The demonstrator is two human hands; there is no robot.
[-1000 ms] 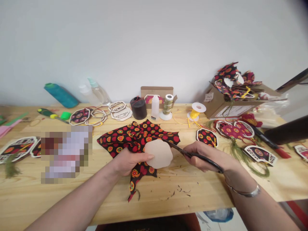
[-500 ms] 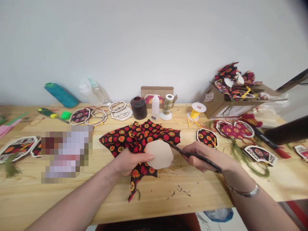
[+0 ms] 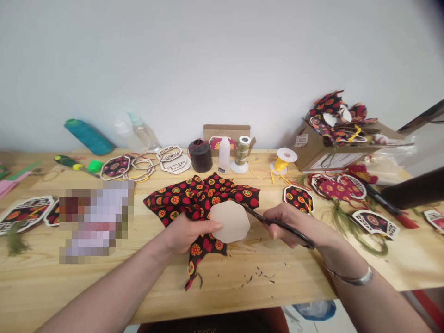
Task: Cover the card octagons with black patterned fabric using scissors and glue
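A cream scalloped card (image 3: 231, 222) lies against black fabric (image 3: 215, 187) patterned with red and orange flowers. My left hand (image 3: 189, 231) pinches both at the card's left side, thumb on top of the card, fingers hidden beneath. Black-handled scissors (image 3: 289, 226) are in my right hand (image 3: 289, 224), with their blades pointing left to the card's upper right edge, where the fabric meets it. A strip of the fabric hangs below the card toward the table's front. Dark scraps (image 3: 260, 275) are scattered on the wood just to the right of it.
Thread spools, a white bottle (image 3: 224, 156) and a yellow cord spool (image 3: 284, 160) stand along the back of the table (image 3: 145, 277). On the right is a cardboard box (image 3: 322, 155) of fabric pieces. Tasselled ornaments (image 3: 374, 222) lie right; frames and a blurred patch are left.
The scissor handles in my right hand have shifted slightly left and closer together. My left hand, the card and the fabric are almost unchanged.
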